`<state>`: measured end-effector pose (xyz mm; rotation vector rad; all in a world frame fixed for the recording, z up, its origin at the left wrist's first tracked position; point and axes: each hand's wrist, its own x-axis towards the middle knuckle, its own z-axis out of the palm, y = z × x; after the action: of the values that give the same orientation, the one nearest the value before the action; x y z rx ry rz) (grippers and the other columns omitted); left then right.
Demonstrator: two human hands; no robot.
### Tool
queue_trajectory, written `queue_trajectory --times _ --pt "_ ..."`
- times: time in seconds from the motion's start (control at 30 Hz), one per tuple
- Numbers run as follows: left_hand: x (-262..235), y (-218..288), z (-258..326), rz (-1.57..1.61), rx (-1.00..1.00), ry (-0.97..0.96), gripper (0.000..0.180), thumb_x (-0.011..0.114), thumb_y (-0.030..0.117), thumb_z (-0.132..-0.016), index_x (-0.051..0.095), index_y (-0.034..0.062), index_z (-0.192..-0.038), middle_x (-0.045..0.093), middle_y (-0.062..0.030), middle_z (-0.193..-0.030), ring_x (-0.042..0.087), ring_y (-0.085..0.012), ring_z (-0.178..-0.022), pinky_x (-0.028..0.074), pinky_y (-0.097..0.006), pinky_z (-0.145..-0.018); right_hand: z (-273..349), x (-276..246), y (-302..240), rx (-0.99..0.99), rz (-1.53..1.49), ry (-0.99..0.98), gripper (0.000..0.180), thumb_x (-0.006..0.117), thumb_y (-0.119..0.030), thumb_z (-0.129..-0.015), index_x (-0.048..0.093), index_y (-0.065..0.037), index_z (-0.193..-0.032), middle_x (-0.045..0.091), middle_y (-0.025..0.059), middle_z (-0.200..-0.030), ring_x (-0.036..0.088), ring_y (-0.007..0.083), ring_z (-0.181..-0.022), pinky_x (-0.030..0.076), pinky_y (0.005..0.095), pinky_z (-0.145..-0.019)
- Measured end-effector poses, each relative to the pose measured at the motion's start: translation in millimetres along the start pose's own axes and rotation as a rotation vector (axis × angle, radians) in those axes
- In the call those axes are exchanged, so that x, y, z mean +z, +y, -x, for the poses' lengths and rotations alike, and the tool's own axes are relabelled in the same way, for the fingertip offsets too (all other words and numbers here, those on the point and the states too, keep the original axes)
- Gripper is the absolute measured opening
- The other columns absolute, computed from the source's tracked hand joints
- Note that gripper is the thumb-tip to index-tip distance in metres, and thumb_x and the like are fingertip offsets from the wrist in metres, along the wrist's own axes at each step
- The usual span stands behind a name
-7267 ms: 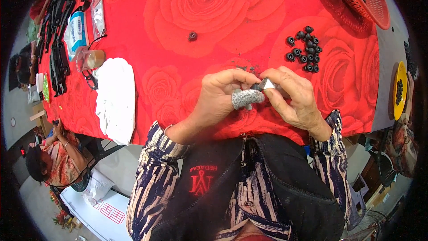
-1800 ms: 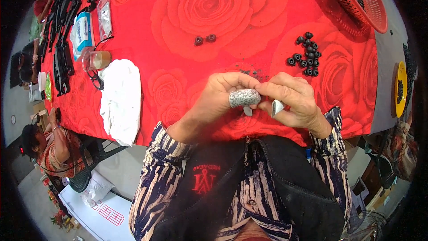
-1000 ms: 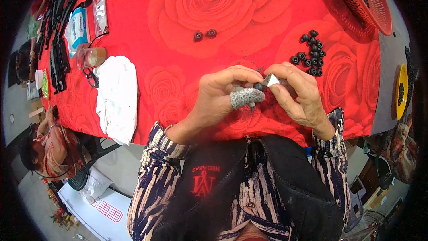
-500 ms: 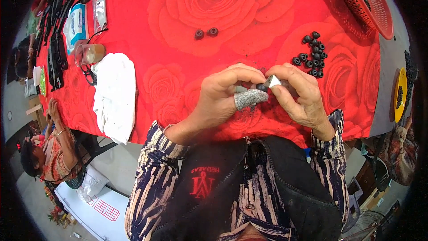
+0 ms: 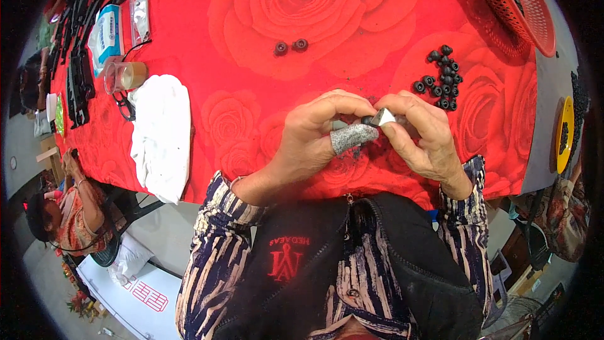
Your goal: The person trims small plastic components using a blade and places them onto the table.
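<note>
My left hand (image 5: pixel 308 132) pinches a small black round part (image 5: pixel 368 121) above the red tablecloth, its thumb wrapped in a speckled grey cover (image 5: pixel 352 139). Against that part, my right hand (image 5: pixel 425 133) grips a small tool with a white, wedge-shaped face (image 5: pixel 385 116); its exact kind is hidden by the fingers. Dark crumbs (image 5: pixel 356 152) lie on the cloth below my fingers. Right of my hands sits a loose group of black knob-like parts (image 5: pixel 447 79). Two more black parts (image 5: pixel 290 46) rest farther off, near the middle.
A red plastic basket (image 5: pixel 538 19) with black pieces stands far right, a yellow tray (image 5: pixel 564 132) at the right. Left are a folded white cloth (image 5: pixel 161 138), a clear cup (image 5: pixel 123 77), a blue-white packet (image 5: pixel 108 36) and long black parts (image 5: pixel 79 82). Another person (image 5: pixel 75 214) sits left.
My left thumb and the tool have shifted slightly against the black part, which shows less now. Both hands keep their places and grips. The person at left has moved their hands a little.
</note>
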<state>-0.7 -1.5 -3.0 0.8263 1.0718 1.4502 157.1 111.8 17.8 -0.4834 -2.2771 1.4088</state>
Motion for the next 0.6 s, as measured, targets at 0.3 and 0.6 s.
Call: queue_trajectory --times 0.3,0.6 --pt "0.5 4.3 -0.4 0.247 -0.203 0.001 0.024 0.063 0.000 -0.082 0.057 -0.0031 -0.105 0.059 -0.0060 -0.094 0.057 -0.0093 -0.080 0.048 -0.021 -0.068 0.5 -0.7 2.3 0.020 -0.008 0.029 0.018 0.058 0.001 -0.080 0.056 0.002 -0.098 0.056 0.0116 -0.079 0.057 0.0206 -0.067 0.044 0.0287 -0.058" --pt "0.3 -3.0 1.0 0.247 -0.186 0.028 0.026 0.064 -0.002 -0.081 0.056 -0.0033 -0.106 0.060 -0.0059 -0.093 0.057 -0.0096 -0.080 0.049 -0.020 -0.066 -0.5 -1.4 -1.6 0.151 -0.041 0.003 0.016 0.058 -0.003 -0.082 0.056 0.003 -0.097 0.059 0.0115 -0.081 0.059 0.0198 -0.072 0.046 0.0284 -0.064"
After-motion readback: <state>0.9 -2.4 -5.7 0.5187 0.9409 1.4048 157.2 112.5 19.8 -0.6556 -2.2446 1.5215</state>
